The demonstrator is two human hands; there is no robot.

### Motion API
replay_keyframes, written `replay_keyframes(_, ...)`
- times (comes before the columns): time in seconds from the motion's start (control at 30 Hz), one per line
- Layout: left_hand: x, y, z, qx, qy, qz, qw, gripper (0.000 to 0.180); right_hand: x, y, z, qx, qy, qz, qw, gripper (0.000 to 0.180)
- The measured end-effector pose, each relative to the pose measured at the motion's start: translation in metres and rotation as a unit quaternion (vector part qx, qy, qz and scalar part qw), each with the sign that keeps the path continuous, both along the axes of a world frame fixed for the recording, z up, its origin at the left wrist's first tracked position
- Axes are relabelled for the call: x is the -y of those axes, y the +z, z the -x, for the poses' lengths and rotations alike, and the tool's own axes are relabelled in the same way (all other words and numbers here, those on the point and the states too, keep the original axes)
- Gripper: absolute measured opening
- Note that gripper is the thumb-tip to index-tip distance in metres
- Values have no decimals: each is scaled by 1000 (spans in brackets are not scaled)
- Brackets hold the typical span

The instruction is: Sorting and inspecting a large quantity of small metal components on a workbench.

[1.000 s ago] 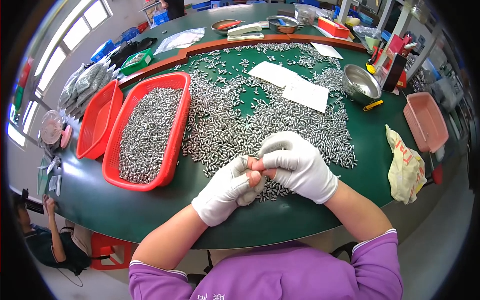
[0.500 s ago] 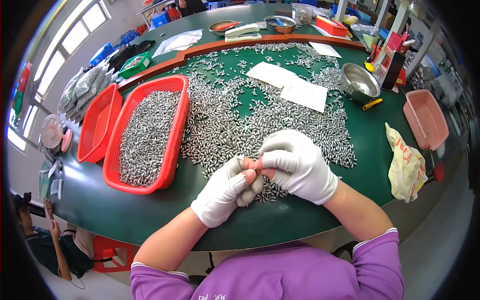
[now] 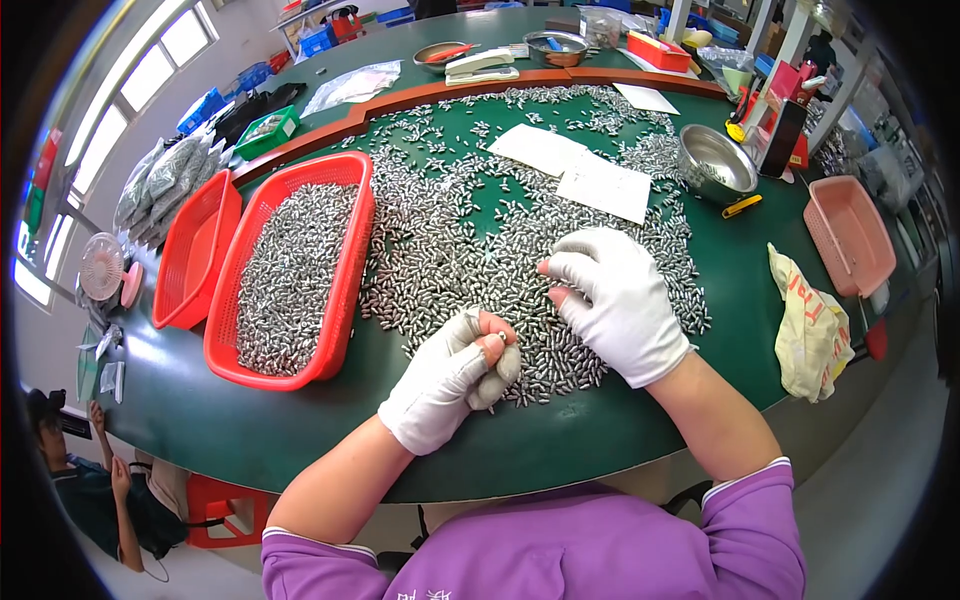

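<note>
A broad spread of small silver bullet-shaped metal parts (image 3: 430,262) covers the middle of the green table (image 3: 420,475). My left hand (image 3: 440,380), in a white glove with bare thumb and fingertip, pinches one small metal part (image 3: 502,336), mostly hidden by the fingers. To its right, my gloved right hand (image 3: 620,305) hovers over the spread, its thumb and forefinger apart, nothing visible between them. Left of the spread stands a red plastic basket (image 3: 362,225) heaped with the same parts.
Beyond the red basket lies another red basket (image 3: 172,285). Paper sheets (image 3: 605,188) rest on the parts. On the right are a steel bowl (image 3: 730,180), a yellow cutter (image 3: 742,206), a pink basket (image 3: 850,235) and a yellowish cloth bag (image 3: 808,330). A wooden rail (image 3: 440,90) crosses behind.
My right hand has drawn away from my left, up and to the right, and its fingers have parted. My left hand stays nearly in place, still pinching.
</note>
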State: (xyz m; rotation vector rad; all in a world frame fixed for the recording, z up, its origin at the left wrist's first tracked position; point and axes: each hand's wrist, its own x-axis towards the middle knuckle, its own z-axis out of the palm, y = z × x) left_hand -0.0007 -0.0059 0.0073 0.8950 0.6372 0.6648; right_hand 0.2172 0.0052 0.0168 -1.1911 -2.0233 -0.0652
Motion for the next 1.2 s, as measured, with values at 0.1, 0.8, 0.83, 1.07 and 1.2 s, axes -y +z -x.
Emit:
replay_keyframes(0.1, 0, 1, -1, 8, -2, 1, 1000, 22, -6, -14, -8, 37, -21, 13, 999, 17)
replay_keyframes(0.8, -1, -4, 2, 61, 13, 11, 998, 22, -7, 3, 3, -41, 134, -112, 984, 25)
replay_keyframes(0.83, -2, -2, 2, 62, 30, 12, 998, 20, -11, 1, -4, -50, 84, -95, 991, 23)
replay_keyframes(1.07, -11, -1, 2, 93, 63, -31, 993, 18, -29, 21, -87, -82, -255, -125, 955, 17)
replay_keyframes(1.2, -10, 0, 7, 35, 110, -104, 988, 21, -25, 29, -170, -139, -478, -45, 866, 18)
